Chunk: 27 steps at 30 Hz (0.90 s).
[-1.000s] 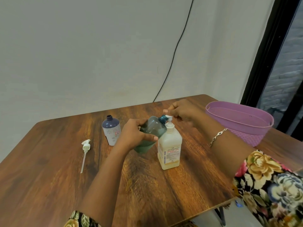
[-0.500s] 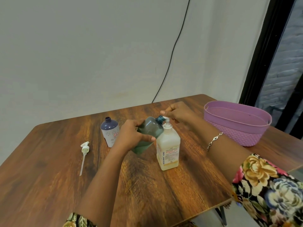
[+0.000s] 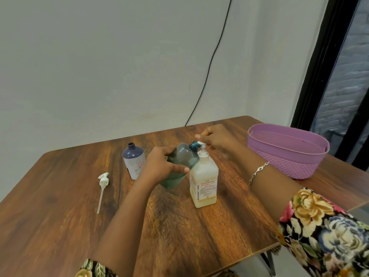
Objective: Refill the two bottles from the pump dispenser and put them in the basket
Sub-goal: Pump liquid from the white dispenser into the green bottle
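On desk [image 3: 60,226] at left, loose pump [image 3: 103,179] and uncapped purple bottle [image 3: 134,162]; lilac basket [image 3: 287,156] well apart, right. Tilted green bottle [image 3: 180,164] in grip of left hand [image 3: 159,166], neck at spout of cream-filled pump dispenser [image 3: 203,182]; right hand [image 3: 215,137] gripping its head.

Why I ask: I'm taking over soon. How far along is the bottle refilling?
Done: both bottles are uncapped. In hand: the left hand tilts the teal bottle, its neck at the nozzle of the pump dispenser, while the right hand grips the pump head. Left: the dark blue bottle stands open, apparently awaiting its turn, and neither bottle is in the purple basket yet.
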{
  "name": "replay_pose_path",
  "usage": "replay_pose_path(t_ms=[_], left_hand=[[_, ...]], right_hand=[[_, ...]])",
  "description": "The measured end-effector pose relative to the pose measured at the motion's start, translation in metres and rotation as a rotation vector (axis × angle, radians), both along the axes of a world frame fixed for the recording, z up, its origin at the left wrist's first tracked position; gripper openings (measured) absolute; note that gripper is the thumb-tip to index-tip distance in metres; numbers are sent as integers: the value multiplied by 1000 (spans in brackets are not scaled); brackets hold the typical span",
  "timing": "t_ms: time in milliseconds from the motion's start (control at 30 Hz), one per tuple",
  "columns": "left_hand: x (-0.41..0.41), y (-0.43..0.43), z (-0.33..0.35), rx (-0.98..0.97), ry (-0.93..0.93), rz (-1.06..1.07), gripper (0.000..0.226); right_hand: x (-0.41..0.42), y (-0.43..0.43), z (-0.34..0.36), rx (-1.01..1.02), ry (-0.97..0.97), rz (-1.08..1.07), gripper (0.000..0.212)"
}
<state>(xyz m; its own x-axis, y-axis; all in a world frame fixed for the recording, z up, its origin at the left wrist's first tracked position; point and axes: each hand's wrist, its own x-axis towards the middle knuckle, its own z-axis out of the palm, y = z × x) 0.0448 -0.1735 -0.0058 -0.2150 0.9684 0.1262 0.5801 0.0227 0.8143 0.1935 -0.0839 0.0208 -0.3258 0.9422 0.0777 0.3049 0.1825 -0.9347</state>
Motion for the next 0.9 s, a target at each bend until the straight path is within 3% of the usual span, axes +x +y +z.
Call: replay_pose_path(t_ms=[533,767,900], left_hand=[[0,-1,2,3,-7,-1,75],[0,-2,-5,-25,9,-8,81],[3,-3,-5,-16,-64,-16,78]], right_hand=[[2,-5,-2,-67,123,-40,20],[0,1,-12,-26,-46,-4,22],[2,-1,-8,23,7,-43,16]])
